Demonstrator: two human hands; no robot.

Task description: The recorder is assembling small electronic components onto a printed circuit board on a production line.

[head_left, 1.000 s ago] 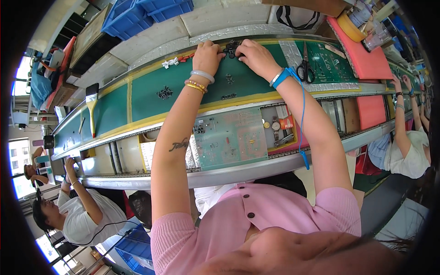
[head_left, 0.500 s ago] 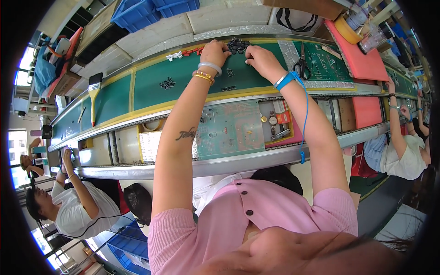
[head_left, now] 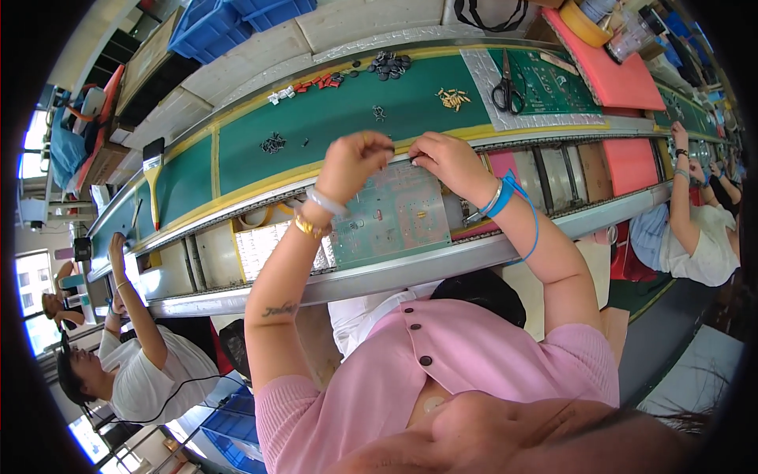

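My left hand (head_left: 355, 167) is over the far left part of a green circuit board (head_left: 395, 233), its thumb and fingers pinched on a small black part (head_left: 389, 148). Close by on the right, my right hand (head_left: 454, 164) pinches another small black part (head_left: 413, 160) above the board's far edge. The board lies flat between the line's rails, with a few small components standing on it. Beyond my hands, a pile of round black parts (head_left: 389, 66) sits at the back of the green work surface (head_left: 332, 114). A blue strap with a cord circles my right wrist.
Red parts (head_left: 320, 81), white parts (head_left: 280, 95), brass-coloured pins (head_left: 453, 98) and dark small pieces (head_left: 272, 143) lie in piles on the surface. A brush (head_left: 153, 178) lies left, scissors (head_left: 507, 91) right. Co-workers sit on both sides; blue bins (head_left: 207, 31) stand behind.
Both hands have come back toward me from the pile of black parts to the circuit board, each carrying a small black part. The brass-coloured pins now show.
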